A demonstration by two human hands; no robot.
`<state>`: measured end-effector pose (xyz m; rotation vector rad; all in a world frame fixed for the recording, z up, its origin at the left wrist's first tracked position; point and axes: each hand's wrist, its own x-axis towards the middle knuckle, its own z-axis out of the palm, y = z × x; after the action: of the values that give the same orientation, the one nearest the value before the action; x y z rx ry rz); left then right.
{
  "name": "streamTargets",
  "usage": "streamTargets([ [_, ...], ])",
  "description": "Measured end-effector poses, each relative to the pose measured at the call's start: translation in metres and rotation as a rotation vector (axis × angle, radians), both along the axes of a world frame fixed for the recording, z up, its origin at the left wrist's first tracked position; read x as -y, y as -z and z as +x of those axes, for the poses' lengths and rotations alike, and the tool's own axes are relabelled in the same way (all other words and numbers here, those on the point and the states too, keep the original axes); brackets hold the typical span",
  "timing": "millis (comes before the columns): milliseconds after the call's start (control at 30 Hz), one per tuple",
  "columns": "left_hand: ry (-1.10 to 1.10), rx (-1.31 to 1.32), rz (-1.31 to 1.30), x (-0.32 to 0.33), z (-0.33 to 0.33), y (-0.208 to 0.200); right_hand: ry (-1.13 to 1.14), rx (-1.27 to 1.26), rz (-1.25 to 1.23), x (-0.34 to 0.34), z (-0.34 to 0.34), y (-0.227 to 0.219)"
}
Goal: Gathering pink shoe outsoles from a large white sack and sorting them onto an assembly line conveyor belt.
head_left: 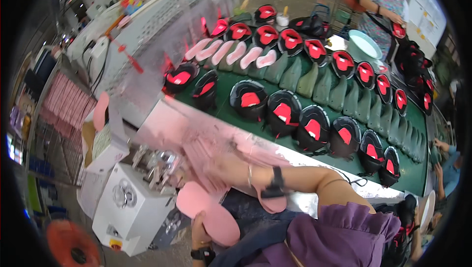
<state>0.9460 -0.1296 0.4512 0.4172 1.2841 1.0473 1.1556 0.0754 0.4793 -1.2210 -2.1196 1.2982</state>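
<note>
My left hand [198, 228] is closed on the edge of a pink insole [209, 215], which lies low in front of me beside the white machine. Its rounded end reaches up toward the machine's metal head [164, 166]. My right hand [223, 169], smeared by motion, is over the pink-dusted ledge near several long pink strips or insoles [196, 156]; its fingers cannot be made out. Below my right forearm, another pink insole [273, 204] rests near my lap.
A green conveyor belt [223, 92] carries black shoe uppers with red linings [283, 112], green foot-shaped lasts [308, 82] and pink insoles [250, 56]. Left stand a white machine [130, 208], an orange fan [73, 245] and a rack [64, 100]. Co-workers [383, 11] are at the far right.
</note>
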Motion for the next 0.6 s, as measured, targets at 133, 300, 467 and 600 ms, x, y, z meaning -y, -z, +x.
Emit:
streamTargets([
  [133,-0.028,-0.039,0.071,-0.012,0.012,-0.032,-0.057,-0.169,0.077,0.102,-0.022,-0.006],
  [300,-0.168,0.401,-0.111,0.003,-0.004,-0.012,0.093,-0.083,-0.286,0.084,-0.023,0.046],
  [467,-0.127,0.533,-0.097,0.032,-0.007,-0.04,0.138,-0.327,-0.366,0.007,-0.062,0.029],
  [600,-0.097,0.488,-0.021,0.039,-0.011,-0.045,0.207,-0.039,-0.135,-0.045,-0.105,0.038],
])
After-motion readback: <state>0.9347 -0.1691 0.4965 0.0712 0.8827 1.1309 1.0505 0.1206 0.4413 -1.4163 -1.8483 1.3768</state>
